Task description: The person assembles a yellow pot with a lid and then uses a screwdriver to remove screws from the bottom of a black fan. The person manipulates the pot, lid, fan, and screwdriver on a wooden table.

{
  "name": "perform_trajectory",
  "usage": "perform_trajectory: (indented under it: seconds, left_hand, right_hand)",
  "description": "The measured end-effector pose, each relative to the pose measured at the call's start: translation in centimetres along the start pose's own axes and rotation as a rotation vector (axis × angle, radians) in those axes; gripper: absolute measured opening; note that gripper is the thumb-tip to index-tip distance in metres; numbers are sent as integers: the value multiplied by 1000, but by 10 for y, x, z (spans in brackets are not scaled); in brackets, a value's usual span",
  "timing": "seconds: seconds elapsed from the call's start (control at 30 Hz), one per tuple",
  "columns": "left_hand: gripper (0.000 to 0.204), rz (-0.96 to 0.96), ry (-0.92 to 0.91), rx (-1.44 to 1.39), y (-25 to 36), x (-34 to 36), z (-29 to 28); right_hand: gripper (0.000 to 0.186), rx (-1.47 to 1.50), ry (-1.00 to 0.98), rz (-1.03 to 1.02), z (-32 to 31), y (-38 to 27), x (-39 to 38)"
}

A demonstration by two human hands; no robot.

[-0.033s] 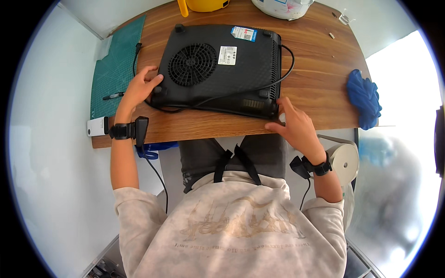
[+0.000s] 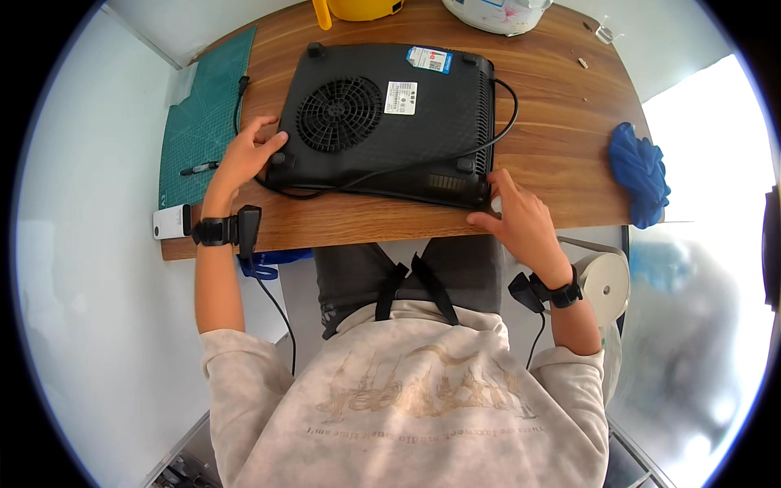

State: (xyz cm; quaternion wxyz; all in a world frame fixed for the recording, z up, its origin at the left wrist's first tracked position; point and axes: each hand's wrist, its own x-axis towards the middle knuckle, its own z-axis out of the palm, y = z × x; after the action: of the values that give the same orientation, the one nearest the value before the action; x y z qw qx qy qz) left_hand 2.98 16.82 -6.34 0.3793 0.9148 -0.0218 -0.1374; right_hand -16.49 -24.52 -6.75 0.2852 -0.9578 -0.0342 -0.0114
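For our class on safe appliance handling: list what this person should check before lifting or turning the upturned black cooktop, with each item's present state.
1. Left hand on the cooktop: ok, fingers at its left near corner.
2. Right hand on it: ok, fingers at the right near corner.
3. Power cord free: not ok, it loops across the underside.
4. Plug disconnected: cannot tell, the cord's end is hidden.
5. Cutting mat and pen clear of the cooktop: ok, lying to its left.
6. Blue cloth clear: ok, at the table's right edge.

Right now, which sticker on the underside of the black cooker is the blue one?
The blue sticker at the far edge of the upturned black cooker; the white sticker sits nearer the middle, beside the round fan grille.
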Motion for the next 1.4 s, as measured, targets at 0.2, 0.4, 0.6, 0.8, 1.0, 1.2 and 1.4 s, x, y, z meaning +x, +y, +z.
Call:
perform_trajectory:
  seconds: [0.2, 0.4, 0.6, 0.8, 1.0, 1.2, 1.4]
  left_hand:
    - [58, -16, -17, -95, -2, -12, 5]
    - [52, 18, -22, -142, -10, -28, 21]
    - [51, 125, 70, -179, -24, -42, 42]
    - [50, 265, 219, -123, -22, -69, 65]
    - [49, 453, 276, 126, -19, -94, 83]
    - [61, 515, 250, 142, -7, -111, 96]
    - [67, 552, 216, 138, 1, -124, 111]
  right_hand:
    - [44, -221, -36, -37, -14, -5, 14]
    - [33, -353, 2, -32, -26, -2, 26]
    - [26, -471, 60, -133, -30, 19, 47]
    - [24, -614, 17, -153, -44, 39, 80]
    - [35, -563, 70, -186, -57, 70, 113]
    - [46, -557, 52, -50, -58, 73, 134]
    - [62, -575, 61, -19, -61, 84, 155]
